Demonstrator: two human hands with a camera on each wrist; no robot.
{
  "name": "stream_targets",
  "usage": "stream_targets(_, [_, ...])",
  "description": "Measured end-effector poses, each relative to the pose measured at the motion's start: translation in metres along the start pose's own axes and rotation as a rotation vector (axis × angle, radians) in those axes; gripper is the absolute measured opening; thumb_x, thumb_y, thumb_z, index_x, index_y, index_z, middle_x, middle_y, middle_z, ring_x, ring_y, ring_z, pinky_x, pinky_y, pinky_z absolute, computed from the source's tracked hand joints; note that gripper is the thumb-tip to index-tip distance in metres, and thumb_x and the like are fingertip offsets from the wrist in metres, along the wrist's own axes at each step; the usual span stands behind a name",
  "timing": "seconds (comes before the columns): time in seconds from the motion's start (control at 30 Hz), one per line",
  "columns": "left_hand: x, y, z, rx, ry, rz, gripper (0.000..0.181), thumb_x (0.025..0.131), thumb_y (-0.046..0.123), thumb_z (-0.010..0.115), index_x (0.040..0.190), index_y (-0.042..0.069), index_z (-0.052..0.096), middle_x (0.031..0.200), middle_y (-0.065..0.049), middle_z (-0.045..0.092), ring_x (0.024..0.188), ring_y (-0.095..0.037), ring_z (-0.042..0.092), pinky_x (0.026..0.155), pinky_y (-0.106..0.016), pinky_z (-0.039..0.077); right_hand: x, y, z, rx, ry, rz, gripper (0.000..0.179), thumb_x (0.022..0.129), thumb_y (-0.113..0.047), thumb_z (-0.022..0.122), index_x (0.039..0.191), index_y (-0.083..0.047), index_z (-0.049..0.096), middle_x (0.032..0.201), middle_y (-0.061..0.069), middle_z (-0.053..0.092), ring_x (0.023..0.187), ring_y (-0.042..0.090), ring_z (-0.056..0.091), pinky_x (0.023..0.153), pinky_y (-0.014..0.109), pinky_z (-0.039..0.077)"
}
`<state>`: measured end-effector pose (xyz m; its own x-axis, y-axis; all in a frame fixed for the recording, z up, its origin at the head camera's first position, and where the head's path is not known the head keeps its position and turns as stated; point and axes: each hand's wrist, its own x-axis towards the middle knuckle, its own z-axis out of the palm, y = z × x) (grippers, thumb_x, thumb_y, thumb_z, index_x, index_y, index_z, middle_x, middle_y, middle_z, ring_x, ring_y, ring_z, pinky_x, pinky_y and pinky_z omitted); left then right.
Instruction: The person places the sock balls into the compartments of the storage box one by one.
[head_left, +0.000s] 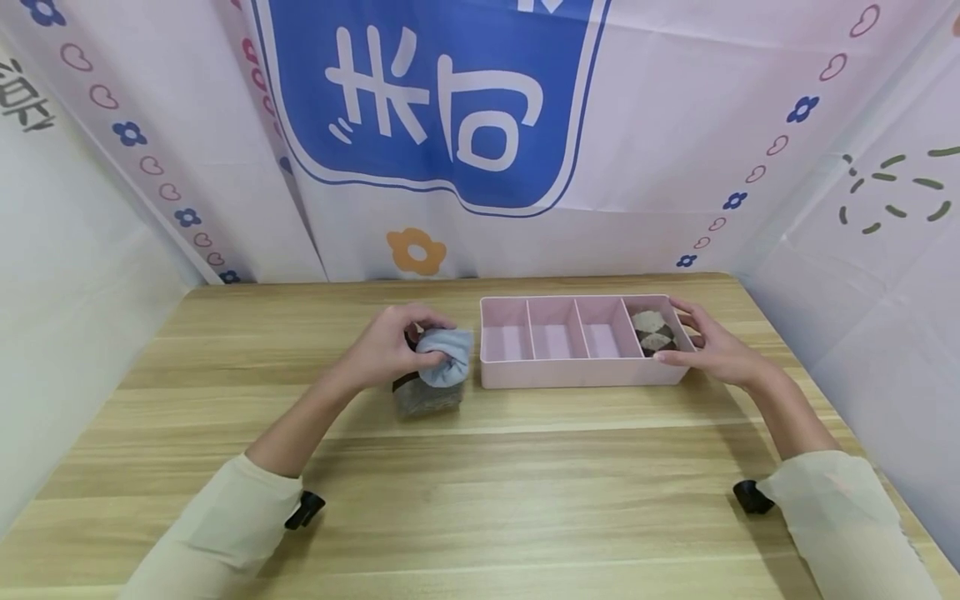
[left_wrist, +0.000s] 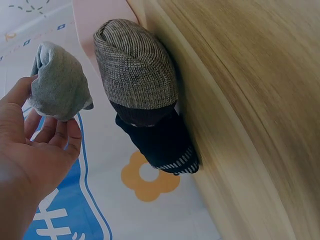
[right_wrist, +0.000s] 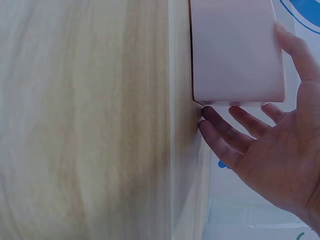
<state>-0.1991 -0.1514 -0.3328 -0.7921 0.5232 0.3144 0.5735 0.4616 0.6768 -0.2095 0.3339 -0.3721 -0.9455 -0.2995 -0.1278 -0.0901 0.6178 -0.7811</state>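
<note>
My left hand pinches a light blue rolled sock between thumb and fingers, above the table. Below it a grey knitted rolled sock with a dark band lies on the wood. A black rolled sock with white dashes sits against the grey one in the left wrist view; in the head view it is mostly hidden. My right hand holds the right end of a pink divided box, thumb at the front rim, fingers at the end wall. In the box's rightmost compartment is a brown-and-beige argyle sock.
Dividers split the box into several compartments; the ones left of the argyle sock show bare floors. The box stands near the back of the wooden table. A printed white cloth hangs behind, with white cloth at both sides.
</note>
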Motion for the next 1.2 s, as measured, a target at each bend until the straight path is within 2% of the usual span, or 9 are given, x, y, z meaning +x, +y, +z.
stream_targets(0.3, [0.005,0.002,0.006,-0.036,0.029,-0.015,0.03,0.082,0.001,0.083,0.11,-0.005,0.076,0.099,-0.014,0.076,0.084,-0.021,0.064,0.068,-0.025,0.053,-0.001,0.001,0.0,0.005,0.002,-0.003,0.106,0.095,-0.026,0.076,0.167,-0.012,0.0,0.166,0.034,0.008,0.145,0.065,0.019,0.112,0.076,0.026])
stream_targets(0.53, [0.016,0.009,0.016,-0.05,0.05,-0.004,0.028,0.083,0.002,0.083,0.11,-0.003,0.076,0.102,-0.013,0.076,0.088,-0.023,0.066,0.072,-0.032,0.055,0.0,0.003,0.0,0.009,0.002,-0.001,0.107,0.095,-0.026,0.076,0.167,-0.013,-0.001,0.167,0.034,0.008,0.145,0.064,0.019,0.112,0.076,0.025])
stream_targets(0.7, [0.029,0.013,0.026,-0.061,0.06,0.013,0.028,0.083,0.003,0.083,0.11,-0.002,0.077,0.1,-0.011,0.077,0.09,-0.025,0.067,0.076,-0.041,0.056,0.0,0.002,0.0,0.008,0.001,0.001,0.107,0.095,-0.027,0.075,0.167,-0.013,-0.002,0.167,0.034,0.008,0.145,0.065,0.019,0.112,0.076,0.026])
stream_targets(0.8, [0.037,0.014,0.034,-0.084,0.067,0.016,0.028,0.082,0.003,0.084,0.109,-0.002,0.077,0.101,-0.011,0.077,0.09,-0.024,0.066,0.076,-0.041,0.056,0.0,0.001,0.0,0.007,0.0,0.001,0.107,0.095,-0.027,0.075,0.167,-0.012,-0.002,0.166,0.034,0.008,0.145,0.065,0.019,0.113,0.076,0.026])
stream_targets(1.0, [0.05,0.016,0.048,-0.143,0.046,0.006,0.029,0.082,-0.001,0.084,0.11,-0.004,0.077,0.104,-0.014,0.076,0.09,-0.022,0.066,0.076,-0.035,0.059,0.001,0.001,0.0,0.006,-0.001,0.004,0.107,0.095,-0.027,0.076,0.167,-0.013,-0.002,0.167,0.034,0.008,0.145,0.065,0.018,0.113,0.076,0.025])
stream_targets(1.2, [0.059,0.02,0.059,-0.194,0.016,0.006,0.031,0.082,-0.004,0.083,0.112,-0.007,0.075,0.106,-0.018,0.075,0.09,-0.026,0.068,0.08,-0.039,0.062,0.001,0.002,0.001,0.006,0.001,0.009,0.108,0.095,-0.027,0.076,0.167,-0.012,-0.003,0.167,0.034,0.007,0.145,0.065,0.018,0.113,0.076,0.026])
